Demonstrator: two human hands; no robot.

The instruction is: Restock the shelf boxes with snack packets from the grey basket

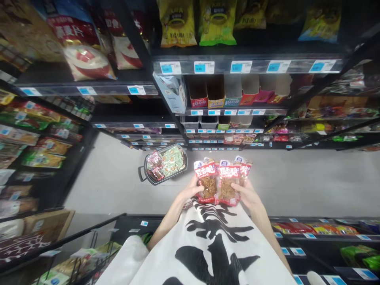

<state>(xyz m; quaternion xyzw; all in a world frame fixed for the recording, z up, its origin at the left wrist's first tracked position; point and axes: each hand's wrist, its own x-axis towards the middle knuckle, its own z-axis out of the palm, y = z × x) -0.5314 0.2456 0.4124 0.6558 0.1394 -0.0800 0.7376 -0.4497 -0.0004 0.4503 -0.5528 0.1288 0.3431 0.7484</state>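
In the aisle, mid-frame: snack packets (221, 184), red tops, clear windows with brown pieces inside, fanned out side by side, upright, above the floor and just in front of the chest
left hand (191, 191): closed on the left edge of the fan, thumb on the front of the leftmost packet
right hand (248, 194): closed on the right edge of the fan, fingers behind, thumb at the front
packet count: at least three, a fourth partly hidden at the right
basket (162, 181): dark, oval, handle at its left end, stands on the floor beyond the hands, well apart from them
basket contents: red packets (154, 163) in the left part, green packets (172, 158) in the right part, filled near to the rim
floor (297, 182): pale grey, smooth, runs between the shelf rows
top shelf (237, 53): dark metal, yellow bags (176, 21) and a green bag (218, 21) standing on it
price tags (204, 67): white and blue, in a row along the shelf edges
open cartons (215, 95): red, yellow and pink, side by side on the shelf below
left shelves (38, 130): dark, packed with flat bags, red-and-white bags (86, 59) higher up
lower right shelf (311, 228): red, yellow and green packets lying flat
wire rack (89, 245): bottom left, goods in it too blurred to tell
shirt (213, 245): white with big black print, fills the bottom middle
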